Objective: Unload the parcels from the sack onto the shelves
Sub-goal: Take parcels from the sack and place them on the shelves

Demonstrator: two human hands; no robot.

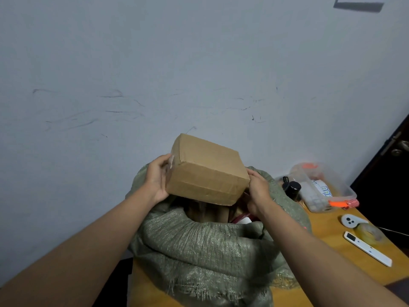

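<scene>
A brown cardboard box [207,171] hangs just above the open mouth of a green woven sack [199,247] that stands on a wooden table. My left hand [156,179] grips the box's left end, thumb over its top edge. At the box's right lower corner my right hand [257,191] holds it with curled fingers. More parcels [212,212], brown and one with red and white, show inside the sack's mouth. No shelves are in view.
The wooden table [332,247] carries a clear plastic tub [318,187] with orange clips, a black jar [292,188], a white remote [367,249], a tape roll [365,232] and a white controller [350,221]. A scuffed white wall stands behind; a dark door [389,173] is at right.
</scene>
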